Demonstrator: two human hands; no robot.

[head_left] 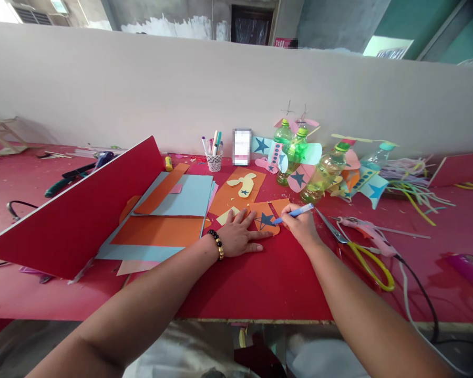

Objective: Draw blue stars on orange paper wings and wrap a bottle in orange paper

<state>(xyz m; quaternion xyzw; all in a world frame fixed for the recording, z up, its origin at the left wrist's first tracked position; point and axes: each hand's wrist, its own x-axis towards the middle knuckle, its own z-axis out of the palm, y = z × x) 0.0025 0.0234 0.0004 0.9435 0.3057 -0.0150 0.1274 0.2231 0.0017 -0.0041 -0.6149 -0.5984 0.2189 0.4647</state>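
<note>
My right hand [300,226] grips a blue marker [295,213], its tip against a dark blue star [265,220] on an orange paper cutout [274,229]. Part of the star is filled in, while its left side shows only outlines. Fingers spread, my left hand [240,234] lies flat on the table with its fingertips on the cutout's edge. Just beyond the left fingers are a pale yellow paper scrap [225,215] and an orange sheet [224,197]. On that sheet rests a cream paper shape [245,185] bearing a small blue star.
Stacked blue and orange paper [181,197] lies left, beside a standing red board [86,210]. A pen cup [214,163] and phone [242,148] stand behind. Decorated plastic bottles [327,167] are at back right. Yellow-handled scissors [364,257] and a corded pink glue gun [372,236] lie right.
</note>
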